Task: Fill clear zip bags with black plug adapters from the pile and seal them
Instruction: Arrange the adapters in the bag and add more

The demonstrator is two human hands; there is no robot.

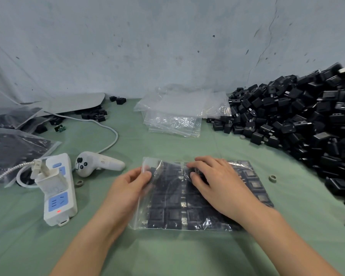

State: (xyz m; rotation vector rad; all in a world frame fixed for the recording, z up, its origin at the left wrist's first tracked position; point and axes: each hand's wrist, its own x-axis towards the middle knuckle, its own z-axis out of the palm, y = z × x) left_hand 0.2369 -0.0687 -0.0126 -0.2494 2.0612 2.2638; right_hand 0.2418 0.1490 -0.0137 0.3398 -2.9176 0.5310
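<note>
Holding the clear zip bag (167,206) flat on the green bench (167,253), your left grip (130,189) pinches its raised top-left corner between thumb and fingers. Your right grip (217,184) lies over the bag's upper middle, fingers curled round one black plug adapter (196,173); whether that piece sits under the film or on it cannot be told. Rows of adapters fill the bag. The loose pile (307,120) banks up on the right. Empty bags (173,114) lie behind. A power strip (61,196) and a controller (97,163) sit left.
</note>
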